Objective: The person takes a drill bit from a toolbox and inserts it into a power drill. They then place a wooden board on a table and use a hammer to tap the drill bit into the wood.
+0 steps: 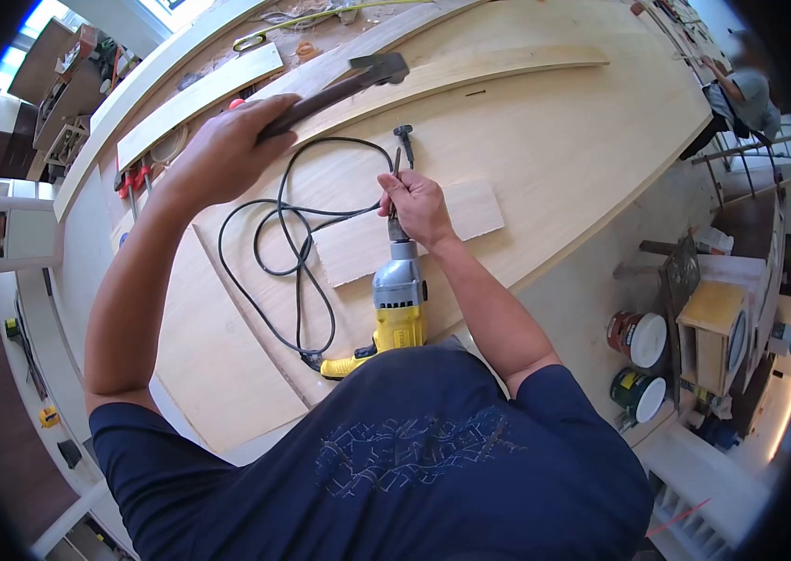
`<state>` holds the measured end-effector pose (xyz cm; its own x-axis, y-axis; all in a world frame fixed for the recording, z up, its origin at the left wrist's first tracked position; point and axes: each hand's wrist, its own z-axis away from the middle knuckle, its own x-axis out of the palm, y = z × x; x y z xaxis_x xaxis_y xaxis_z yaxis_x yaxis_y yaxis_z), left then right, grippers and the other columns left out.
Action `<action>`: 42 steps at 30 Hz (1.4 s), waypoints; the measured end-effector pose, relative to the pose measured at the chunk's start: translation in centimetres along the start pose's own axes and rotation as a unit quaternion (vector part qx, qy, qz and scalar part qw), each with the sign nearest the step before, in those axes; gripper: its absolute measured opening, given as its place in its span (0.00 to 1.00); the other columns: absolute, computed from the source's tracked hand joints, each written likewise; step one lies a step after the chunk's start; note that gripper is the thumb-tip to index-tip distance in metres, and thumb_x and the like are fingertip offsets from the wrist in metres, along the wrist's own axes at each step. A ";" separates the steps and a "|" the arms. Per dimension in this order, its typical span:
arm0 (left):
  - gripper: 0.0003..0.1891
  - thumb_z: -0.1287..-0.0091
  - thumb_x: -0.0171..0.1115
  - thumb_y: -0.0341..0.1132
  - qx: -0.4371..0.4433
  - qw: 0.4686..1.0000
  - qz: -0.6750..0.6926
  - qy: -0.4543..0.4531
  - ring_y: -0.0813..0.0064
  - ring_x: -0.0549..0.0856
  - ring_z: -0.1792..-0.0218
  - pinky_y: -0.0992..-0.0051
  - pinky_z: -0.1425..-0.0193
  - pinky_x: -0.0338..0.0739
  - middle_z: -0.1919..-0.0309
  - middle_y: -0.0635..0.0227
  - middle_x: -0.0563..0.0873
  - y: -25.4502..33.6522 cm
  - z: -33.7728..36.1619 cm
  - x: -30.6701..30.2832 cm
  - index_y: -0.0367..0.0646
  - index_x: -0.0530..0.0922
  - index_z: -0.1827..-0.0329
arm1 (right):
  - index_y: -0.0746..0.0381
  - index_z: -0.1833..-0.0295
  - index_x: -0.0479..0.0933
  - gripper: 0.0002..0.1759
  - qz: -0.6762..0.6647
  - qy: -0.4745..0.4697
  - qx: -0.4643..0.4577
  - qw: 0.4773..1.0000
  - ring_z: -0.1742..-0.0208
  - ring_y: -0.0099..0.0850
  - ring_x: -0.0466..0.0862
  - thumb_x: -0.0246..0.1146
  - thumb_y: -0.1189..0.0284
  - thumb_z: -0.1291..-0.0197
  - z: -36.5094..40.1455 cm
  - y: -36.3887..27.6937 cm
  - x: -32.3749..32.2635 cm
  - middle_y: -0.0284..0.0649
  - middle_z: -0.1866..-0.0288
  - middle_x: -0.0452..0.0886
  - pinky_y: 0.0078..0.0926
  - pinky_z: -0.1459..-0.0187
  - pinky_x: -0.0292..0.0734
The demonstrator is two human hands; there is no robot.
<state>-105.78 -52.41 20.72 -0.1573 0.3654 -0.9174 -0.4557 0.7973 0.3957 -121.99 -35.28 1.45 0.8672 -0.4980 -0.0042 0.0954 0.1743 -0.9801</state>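
My left hand (227,150) is raised over the worktable and closed round the handle of a hammer (335,96), whose head points up and to the right. A yellow and grey power drill (399,294) lies in front of my body, nose pointing away from me. Fingers of my right hand (421,208) are closed round the drill bit (397,161) at its front, partly hiding the chuck. Beneath lies a short pale board (475,208) with rough edges. A black cord (280,201) loops left of the drill, and a black plug (403,134) lies beyond it.
Long wooden strips (480,70) and a narrow board (199,101) lie across the plywood tabletop (592,122). Red-handled clamps (136,178) are at the left. Two lidded buckets (640,338) stand on the floor at right. Another person (746,98) sits at far right.
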 end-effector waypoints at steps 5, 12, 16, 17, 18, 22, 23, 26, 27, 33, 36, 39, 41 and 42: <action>0.19 0.31 0.63 0.41 -0.108 0.992 0.037 -0.060 0.60 0.82 0.58 0.67 0.50 0.73 0.60 0.53 0.83 -0.9 1.7 0.7 0.36 0.78 0.45 | 0.63 0.68 0.78 0.19 -0.005 -0.024 -0.032 0.999 0.74 0.19 0.80 0.61 0.61 0.28 0.2 -1.9 0.3 0.33 0.77 0.81 0.18 0.70 0.75; 0.17 0.33 0.63 0.39 -0.165 0.977 0.109 -0.085 0.59 0.82 0.63 0.63 0.54 0.74 0.65 0.50 0.83 -2.2 4.8 0.8 0.34 0.77 0.49 | 0.64 0.70 0.76 0.20 -0.027 -0.023 -0.021 0.999 0.74 0.21 0.82 0.61 0.60 0.28 -0.5 -0.4 0.0 0.34 0.77 0.81 0.21 0.70 0.76; 0.22 0.35 0.67 0.35 -0.155 0.972 0.114 -0.135 0.77 0.78 0.69 0.72 0.63 0.74 0.65 0.63 0.81 -2.5 5.1 0.2 0.34 0.75 0.40 | 0.63 0.68 0.76 0.20 -0.102 -0.002 -0.036 0.994 0.74 0.22 0.83 0.61 0.59 0.28 -1.3 0.4 -0.3 0.34 0.76 0.80 0.20 0.70 0.76; 0.23 0.35 0.67 0.34 -0.136 0.976 0.105 -0.137 0.77 0.79 0.69 0.72 0.63 0.74 0.65 0.63 0.81 -2.4 4.8 0.0 0.35 0.74 0.39 | 0.62 0.68 0.76 0.20 -0.105 -0.007 -0.039 0.994 0.74 0.22 0.83 0.61 0.58 0.28 -1.4 0.4 -0.4 0.34 0.76 0.80 0.20 0.70 0.76; 0.24 0.36 0.67 0.34 -0.116 0.979 0.097 -0.139 0.77 0.79 0.69 0.72 0.63 0.75 0.65 0.63 0.81 -2.1 4.5 -0.4 0.35 0.74 0.38 | 0.62 0.68 0.76 0.20 -0.109 -0.010 -0.041 0.993 0.74 0.22 0.83 0.61 0.58 0.28 -1.4 0.5 -0.5 0.33 0.76 0.80 0.20 0.70 0.77; 0.21 0.34 0.64 0.36 -0.119 0.979 0.128 -0.108 0.62 0.83 0.63 0.65 0.53 0.75 0.64 0.56 0.84 1.4 3.0 -2.5 0.38 0.76 0.40 | 0.62 0.68 0.76 0.20 -0.091 -0.018 -0.014 0.996 0.72 0.22 0.83 0.61 0.58 0.29 -1.2 0.1 -0.5 0.34 0.76 0.81 0.20 0.69 0.77; 0.22 0.34 0.64 0.37 -0.083 0.987 0.095 -0.096 0.60 0.83 0.63 0.64 0.53 0.75 0.63 0.55 0.85 1.5 2.6 -2.4 0.38 0.76 0.39 | 0.62 0.68 0.77 0.19 -0.095 -0.015 -0.012 0.995 0.72 0.22 0.83 0.61 0.58 0.29 -1.1 0.0 -0.4 0.34 0.76 0.81 0.19 0.69 0.77; 0.24 0.32 0.63 0.40 -0.046 0.993 0.008 -0.106 0.60 0.81 0.66 0.63 0.53 0.75 0.65 0.55 0.84 1.0 1.3 -1.6 0.39 0.74 0.36 | 0.63 0.67 0.77 0.19 -0.106 -0.022 -0.033 0.994 0.72 0.22 0.83 0.61 0.59 0.29 -0.9 0.2 -0.5 0.34 0.75 0.81 0.19 0.68 0.77; 0.24 0.31 0.62 0.41 -0.045 0.991 -0.019 -0.121 0.60 0.81 0.68 0.63 0.54 0.75 0.67 0.56 0.83 0.8 0.9 -1.4 0.39 0.73 0.35 | 0.63 0.67 0.77 0.19 -0.112 -0.024 -0.043 0.993 0.72 0.22 0.83 0.61 0.59 0.29 -0.8 0.5 -0.5 0.34 0.75 0.81 0.19 0.68 0.77; 0.24 0.32 0.64 0.38 -0.026 0.997 -0.020 -0.067 0.63 0.84 0.63 0.65 0.52 0.76 0.62 0.53 0.87 3.9 -2.3 -4.3 0.41 0.74 0.33 | 0.61 0.65 0.77 0.16 -0.094 -0.013 -0.065 0.993 0.72 0.20 0.82 0.61 0.61 0.28 -0.4 1.6 -0.3 0.32 0.75 0.79 0.20 0.67 0.77; 0.21 0.30 0.62 0.39 0.057 0.996 -0.060 0.009 0.62 0.84 0.68 0.63 0.57 0.77 0.65 0.54 0.86 3.0 -4.0 -3.7 0.43 0.74 0.36 | 0.61 0.65 0.78 0.16 -0.116 -0.011 -0.060 0.991 0.74 0.19 0.80 0.61 0.61 0.28 -0.3 1.5 -0.2 0.30 0.76 0.80 0.20 0.69 0.75; 0.15 0.30 0.60 0.39 -0.015 0.975 -0.168 -0.147 0.58 0.84 0.68 0.57 0.59 0.77 0.70 0.56 0.84 4.4 -4.9 -3.5 0.51 0.75 0.42 | 0.62 0.64 0.77 0.15 -0.094 -0.012 -0.066 0.993 0.73 0.20 0.81 0.61 0.62 0.28 -0.1 1.1 -0.2 0.31 0.75 0.79 0.19 0.68 0.77; 0.15 0.31 0.60 0.38 -0.010 0.945 -0.250 -0.211 0.57 0.84 0.67 0.56 0.60 0.76 0.70 0.57 0.83 4.5 -5.0 -3.3 0.53 0.75 0.42 | 0.62 0.64 0.77 0.15 -0.098 -0.012 -0.062 0.993 0.73 0.19 0.80 0.61 0.62 0.28 -0.1 1.3 -0.2 0.31 0.75 0.79 0.19 0.68 0.77; 0.14 0.31 0.59 0.37 -0.025 0.943 -0.245 -0.222 0.57 0.84 0.66 0.56 0.60 0.76 0.71 0.57 0.83 5.0 -5.0 -4.0 0.52 0.76 0.43 | 0.62 0.64 0.77 0.15 -0.099 -0.012 -0.059 0.993 0.73 0.19 0.80 0.61 0.62 0.28 -0.1 1.3 -0.2 0.31 0.75 0.79 0.19 0.68 0.77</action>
<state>-111.83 -52.27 26.19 0.4602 0.1324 -0.8779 -0.4214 0.9029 -0.0847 -122.12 -35.04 0.12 0.8486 -0.4919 0.1947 0.2087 -0.0268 -0.9776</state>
